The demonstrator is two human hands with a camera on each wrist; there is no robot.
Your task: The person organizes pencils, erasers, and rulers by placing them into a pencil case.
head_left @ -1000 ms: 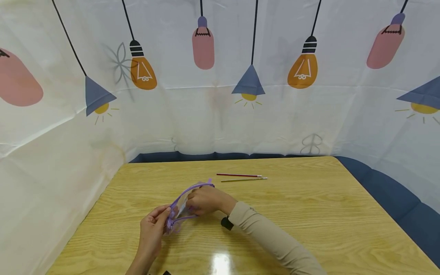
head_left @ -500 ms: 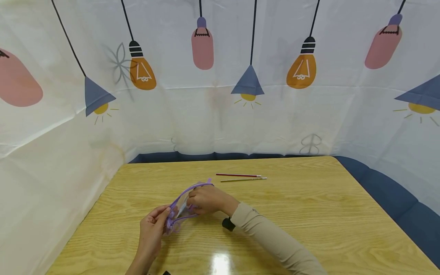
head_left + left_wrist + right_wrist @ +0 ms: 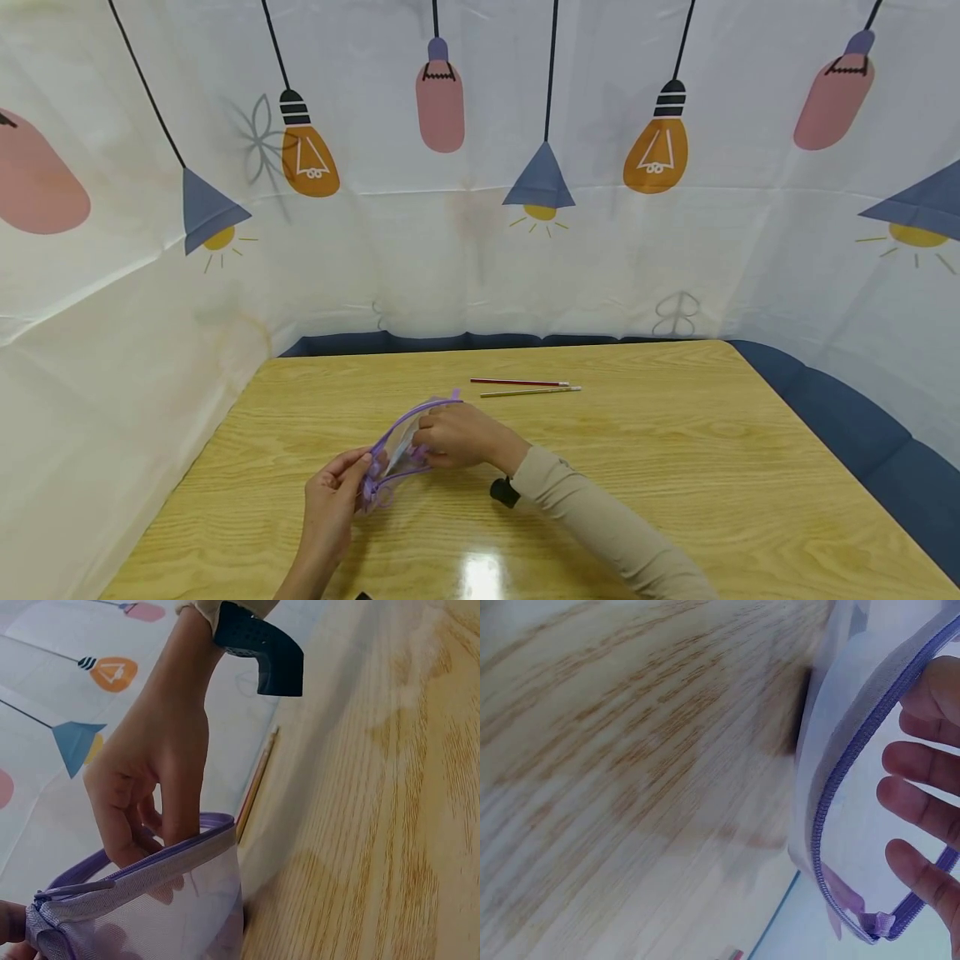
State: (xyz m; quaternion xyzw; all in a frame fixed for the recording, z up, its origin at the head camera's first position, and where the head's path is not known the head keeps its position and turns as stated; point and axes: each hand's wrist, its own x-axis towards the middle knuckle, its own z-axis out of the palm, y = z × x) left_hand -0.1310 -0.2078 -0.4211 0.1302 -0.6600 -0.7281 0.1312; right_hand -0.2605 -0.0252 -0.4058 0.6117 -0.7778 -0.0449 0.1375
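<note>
While our left hand (image 3: 330,492) pinches one end of the pouch (image 3: 214,900) over the table (image 3: 675,450), our right hand (image 3: 457,435) reaches into its unzipped mouth, fingers (image 3: 921,808) loosely spread. From the left wrist, we see their tips dimly through mesh, and our left hand is mostly cut off.

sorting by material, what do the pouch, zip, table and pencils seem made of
Pouch: see-through, matte, perhaps fine mesh, given its faint weave.
Zip: probably plastic, from its purple teeth.
Table: wood or wood-look laminate; grain lines, glossy reflection.
Pencils: likely painted wood; slim coloured shafts, pale tips; too small to be sure.
</note>
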